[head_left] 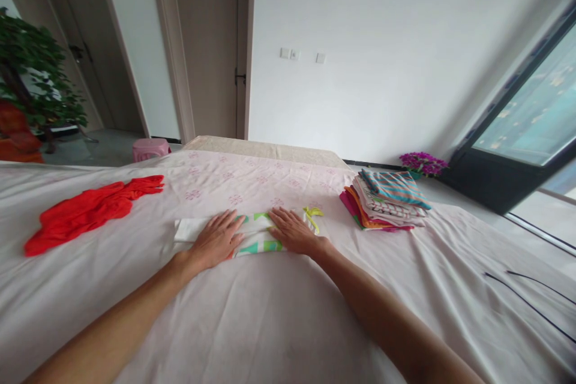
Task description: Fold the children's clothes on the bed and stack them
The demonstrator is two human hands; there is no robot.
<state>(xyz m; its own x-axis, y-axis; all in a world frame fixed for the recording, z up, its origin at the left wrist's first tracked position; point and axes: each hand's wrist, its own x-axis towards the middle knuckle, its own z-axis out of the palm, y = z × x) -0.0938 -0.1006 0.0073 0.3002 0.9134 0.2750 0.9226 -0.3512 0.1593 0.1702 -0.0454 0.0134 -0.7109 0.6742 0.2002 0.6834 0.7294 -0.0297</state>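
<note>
I have a pale pink sheet (288, 318) across the lower frame. On it, near centre, lies a folded white cloth (256, 235) with green patches; a crumpled red cloth (92, 213) lies at left, a stack of folded cloths (387, 201) at right. My left hand (219, 237) and right hand (293, 231) press flat on the white cloth, each grip wide, fingers outstretched. A yellow tie (312, 212) shows beside the right one.

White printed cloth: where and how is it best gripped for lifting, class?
Probably grip the white printed cloth at both short ends, left hand from the left, right hand from the right beside the yellow strip; it lies flattened, longer crosswise than deep.
</note>
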